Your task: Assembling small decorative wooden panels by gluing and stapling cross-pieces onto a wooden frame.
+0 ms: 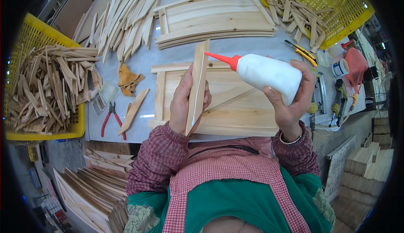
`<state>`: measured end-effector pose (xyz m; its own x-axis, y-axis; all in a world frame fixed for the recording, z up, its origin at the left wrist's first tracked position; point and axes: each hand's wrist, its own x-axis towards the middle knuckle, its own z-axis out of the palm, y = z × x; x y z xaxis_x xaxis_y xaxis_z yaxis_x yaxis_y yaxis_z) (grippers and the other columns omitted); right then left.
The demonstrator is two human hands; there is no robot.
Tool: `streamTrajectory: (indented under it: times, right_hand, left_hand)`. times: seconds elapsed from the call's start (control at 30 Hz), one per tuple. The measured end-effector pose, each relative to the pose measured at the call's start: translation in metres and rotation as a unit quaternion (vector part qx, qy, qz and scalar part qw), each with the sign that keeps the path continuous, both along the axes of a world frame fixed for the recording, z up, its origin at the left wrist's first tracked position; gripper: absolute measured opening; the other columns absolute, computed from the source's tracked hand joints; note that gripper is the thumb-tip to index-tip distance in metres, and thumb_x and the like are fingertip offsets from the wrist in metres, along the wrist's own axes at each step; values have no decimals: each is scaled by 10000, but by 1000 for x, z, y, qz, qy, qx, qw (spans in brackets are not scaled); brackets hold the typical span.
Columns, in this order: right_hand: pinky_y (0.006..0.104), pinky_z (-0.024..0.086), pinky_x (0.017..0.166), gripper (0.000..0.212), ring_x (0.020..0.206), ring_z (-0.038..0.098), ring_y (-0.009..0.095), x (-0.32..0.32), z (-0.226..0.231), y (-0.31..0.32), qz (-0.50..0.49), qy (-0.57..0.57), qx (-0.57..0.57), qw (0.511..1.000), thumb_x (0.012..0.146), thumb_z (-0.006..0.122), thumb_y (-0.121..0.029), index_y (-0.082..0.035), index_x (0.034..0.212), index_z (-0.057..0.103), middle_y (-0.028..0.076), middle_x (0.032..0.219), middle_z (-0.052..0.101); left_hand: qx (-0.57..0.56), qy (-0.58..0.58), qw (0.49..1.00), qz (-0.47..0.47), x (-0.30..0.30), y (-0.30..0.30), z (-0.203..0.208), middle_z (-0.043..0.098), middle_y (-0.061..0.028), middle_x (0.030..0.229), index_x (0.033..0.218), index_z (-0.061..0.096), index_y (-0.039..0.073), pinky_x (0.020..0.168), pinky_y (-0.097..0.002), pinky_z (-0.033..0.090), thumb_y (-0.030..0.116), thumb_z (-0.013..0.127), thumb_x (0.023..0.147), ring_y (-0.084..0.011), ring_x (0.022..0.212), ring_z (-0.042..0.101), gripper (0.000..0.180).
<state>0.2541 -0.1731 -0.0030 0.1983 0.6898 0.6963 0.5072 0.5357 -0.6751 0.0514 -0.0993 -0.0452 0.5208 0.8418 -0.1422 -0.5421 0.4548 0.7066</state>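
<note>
My left hand (182,98) is closed around a short wooden strip (196,87), held up at a steep tilt. A thin white line of glue runs along the strip's edge. With my right hand (294,102) I grip a white glue bottle (267,73) tipped on its side. Its red nozzle (223,59) points left, and the tip is at the upper part of the strip's edge. Beneath both hands lies a framed wooden panel (235,115) with a diagonal strip across it, partly hidden by the hands and the strip.
Stacked framed panels (219,16) lie behind. Loose slats (126,16) spread at far left. Yellow baskets of wood pieces stand left (78,125) and far right (357,14). Red pliers (111,119) and an orange cloth (129,80) lie left; a utility knife (301,52) and power tools (338,100) right.
</note>
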Motion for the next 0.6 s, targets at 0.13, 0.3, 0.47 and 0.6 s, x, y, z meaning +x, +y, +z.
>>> streamTrajectory:
  times: [0.13, 0.3, 0.47, 0.6]
  right_hand:
    - [392, 470, 928, 601, 1127, 541, 289, 9, -3, 14, -44, 56, -9, 997, 782, 715, -52, 16, 1262, 359, 137, 1117, 511]
    - [450, 441, 983, 504, 1159, 511, 311, 50, -26, 18, -6, 390, -53, 919, 874, 614, -161, 34, 1282, 392, 176, 1232, 503]
    - [521, 433, 1001, 491, 1209, 476, 372, 76, -53, -2, 43, 568, -103, 816, 912, 550, -235, 45, 1286, 397, 212, 1295, 483]
    - [511, 449, 986, 493, 1205, 481, 371, 93, -66, -23, 21, 574, -104, 812, 907, 562, -228, 44, 1284, 395, 219, 1282, 491]
  left_hand:
    - [16, 42, 999, -2, 0, -1, -3, 442, -3, 733, 1356, 387, 85, 522, -215, 357, 344, 369, 1001, -83, 583, 408, 440]
    - [243, 235, 941, 7, 3, 1, -25, 513, -35, 868, 1343, 437, 68, 655, -276, 450, 213, 490, 954, -153, 739, 522, 419]
    - [638, 447, 621, 88, -3, 26, -40, 525, -77, 943, 1149, 537, 57, 818, -343, 446, 84, 586, 820, -240, 880, 532, 333]
    - [686, 480, 538, 97, -4, 42, -49, 525, -93, 964, 1063, 541, 45, 879, -366, 433, 51, 588, 744, -267, 919, 527, 322]
